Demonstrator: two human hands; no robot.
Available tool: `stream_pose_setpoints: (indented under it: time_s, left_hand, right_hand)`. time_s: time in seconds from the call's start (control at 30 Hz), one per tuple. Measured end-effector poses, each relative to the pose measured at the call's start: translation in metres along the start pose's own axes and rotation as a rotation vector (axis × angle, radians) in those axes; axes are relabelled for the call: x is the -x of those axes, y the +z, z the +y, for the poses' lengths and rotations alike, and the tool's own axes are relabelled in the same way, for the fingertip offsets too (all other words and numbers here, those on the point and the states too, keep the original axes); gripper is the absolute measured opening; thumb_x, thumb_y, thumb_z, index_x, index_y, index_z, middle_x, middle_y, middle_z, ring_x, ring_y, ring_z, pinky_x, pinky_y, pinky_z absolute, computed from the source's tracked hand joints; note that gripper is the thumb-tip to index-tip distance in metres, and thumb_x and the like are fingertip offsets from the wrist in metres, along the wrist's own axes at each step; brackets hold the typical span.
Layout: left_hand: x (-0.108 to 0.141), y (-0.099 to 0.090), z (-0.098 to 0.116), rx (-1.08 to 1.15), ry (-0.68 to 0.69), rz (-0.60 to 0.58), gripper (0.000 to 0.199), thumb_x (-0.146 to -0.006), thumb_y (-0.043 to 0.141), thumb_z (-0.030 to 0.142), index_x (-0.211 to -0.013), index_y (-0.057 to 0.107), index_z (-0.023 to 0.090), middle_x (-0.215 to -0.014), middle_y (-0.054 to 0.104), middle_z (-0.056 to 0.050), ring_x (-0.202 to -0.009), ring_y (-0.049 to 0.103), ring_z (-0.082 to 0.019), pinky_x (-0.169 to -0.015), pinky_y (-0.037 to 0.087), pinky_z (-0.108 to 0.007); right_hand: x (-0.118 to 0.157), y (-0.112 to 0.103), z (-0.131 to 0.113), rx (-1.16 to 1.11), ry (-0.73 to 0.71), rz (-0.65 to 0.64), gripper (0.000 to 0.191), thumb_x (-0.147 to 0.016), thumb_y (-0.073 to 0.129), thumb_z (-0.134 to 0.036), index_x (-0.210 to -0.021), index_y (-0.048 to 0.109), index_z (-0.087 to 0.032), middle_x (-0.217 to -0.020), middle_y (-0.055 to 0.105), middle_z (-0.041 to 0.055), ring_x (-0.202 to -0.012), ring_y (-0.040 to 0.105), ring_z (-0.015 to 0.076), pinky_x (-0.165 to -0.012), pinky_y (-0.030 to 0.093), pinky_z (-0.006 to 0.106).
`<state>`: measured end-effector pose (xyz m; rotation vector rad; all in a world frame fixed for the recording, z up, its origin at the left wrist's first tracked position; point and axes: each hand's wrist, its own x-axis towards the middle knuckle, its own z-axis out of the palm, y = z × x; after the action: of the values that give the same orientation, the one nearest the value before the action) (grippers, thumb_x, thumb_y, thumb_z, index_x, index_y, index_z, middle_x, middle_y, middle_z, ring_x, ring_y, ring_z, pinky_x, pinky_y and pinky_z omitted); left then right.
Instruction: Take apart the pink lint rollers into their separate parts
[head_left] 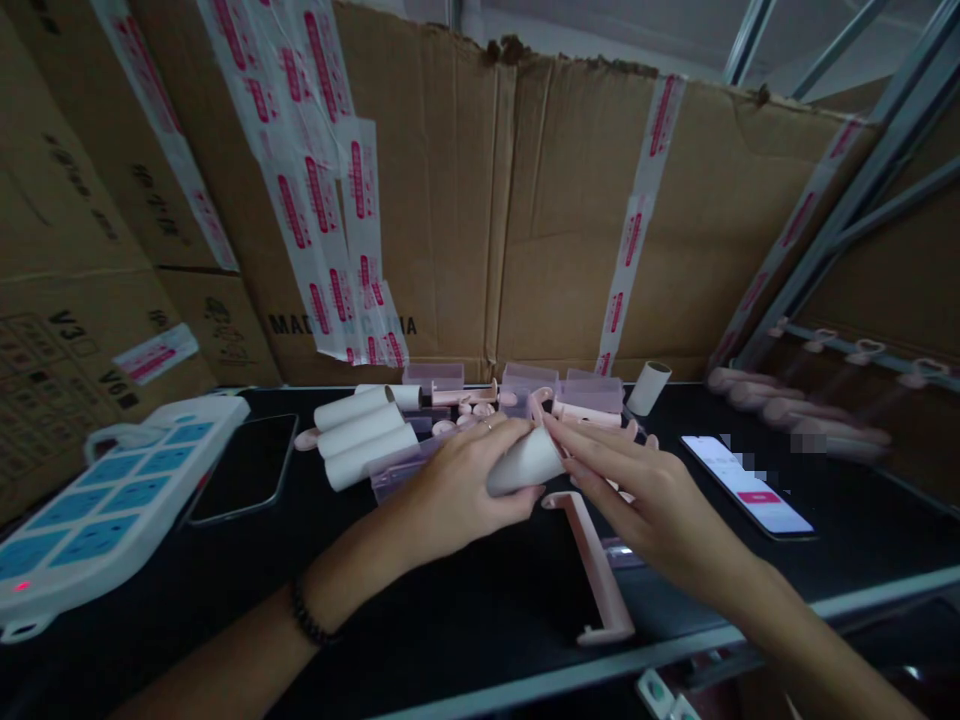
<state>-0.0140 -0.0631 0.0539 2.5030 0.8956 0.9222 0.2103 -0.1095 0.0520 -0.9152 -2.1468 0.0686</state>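
Observation:
My left hand [465, 470] is closed around a white paper roll [525, 462], thumb below and fingers above. At the roll's right end my right hand [660, 490] presses its straightened fingers together on a pink plastic part [540, 405]; its shape is mostly hidden behind the fingers. Just below both hands a long pink plastic holder [600, 570] with bent ends lies on the black table. Several more white rolls [371, 455] are stacked left of my left hand, beside a clear purple plastic box [390, 480]. Small pink round pieces [476, 408] lie behind the hands.
A white power strip [120, 490] and a dark phone [247, 470] lie at the left. A lit phone [746, 485] lies right of my right hand. One roll [648, 388] stands near the cardboard wall [570, 220]. Pink rollers [810, 415] hang from a rail at right.

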Motion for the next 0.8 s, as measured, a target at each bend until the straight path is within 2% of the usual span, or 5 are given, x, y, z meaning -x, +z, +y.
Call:
stream_pose_setpoints:
  time_s: [0.1, 0.23, 0.37, 0.63, 0.8]
  left_hand:
    - [0.005, 0.008, 0.005, -0.146, 0.042, 0.01, 0.042, -0.085, 0.066, 0.02, -0.126, 0.056, 0.019, -0.128, 0.067, -0.009, -0.119, 0.065, -0.029, -0.102, 0.05, -0.043]
    - [0.009, 0.014, 0.008, -0.304, 0.003, -0.031, 0.035, -0.084, 0.066, 0.023, -0.117, 0.053, 0.02, -0.114, 0.072, -0.009, -0.104, 0.071, -0.031, -0.084, 0.056, -0.042]
    - [0.011, 0.016, 0.005, -0.421, 0.01, -0.049, 0.03, -0.086, 0.07, 0.031, -0.109, 0.052, 0.022, -0.104, 0.075, -0.007, -0.096, 0.074, -0.032, -0.073, 0.054, -0.039]
    - [0.014, 0.015, 0.003, -0.461, 0.021, -0.05, 0.03, -0.087, 0.071, 0.033, -0.106, 0.052, 0.021, -0.099, 0.076, -0.007, -0.089, 0.076, -0.031, -0.066, 0.051, -0.036]
    - [0.013, 0.016, 0.003, -0.477, 0.014, -0.051, 0.029, -0.088, 0.07, 0.034, -0.107, 0.053, 0.021, -0.097, 0.076, -0.007, -0.086, 0.076, -0.032, -0.064, 0.05, -0.037]
  right_hand:
    - [0.001, 0.003, -0.002, 0.008, -0.012, -0.043, 0.051, -0.103, 0.048, -0.013, -0.153, 0.05, -0.021, -0.147, 0.062, 0.0082, -0.138, 0.058, 0.0183, -0.118, 0.047, 0.036]
    - [0.003, 0.005, -0.005, -0.018, 0.027, -0.076, 0.053, -0.103, 0.047, -0.014, -0.155, 0.049, -0.021, -0.139, 0.068, 0.0094, -0.128, 0.066, 0.0202, -0.111, 0.053, 0.038]
    - [0.004, 0.006, -0.008, -0.052, 0.043, -0.094, 0.055, -0.103, 0.049, -0.018, -0.158, 0.043, -0.026, -0.139, 0.068, 0.0098, -0.125, 0.068, 0.0224, -0.105, 0.057, 0.039]
    - [0.005, 0.005, -0.01, -0.089, 0.093, -0.118, 0.049, -0.104, 0.05, -0.02, -0.153, 0.051, -0.024, -0.142, 0.066, 0.0098, -0.125, 0.068, 0.0212, -0.107, 0.055, 0.035]
    - [0.006, 0.007, -0.011, -0.078, 0.112, -0.128, 0.047, -0.104, 0.051, -0.022, -0.151, 0.053, -0.022, -0.145, 0.064, 0.0108, -0.127, 0.067, 0.0217, -0.109, 0.054, 0.037]
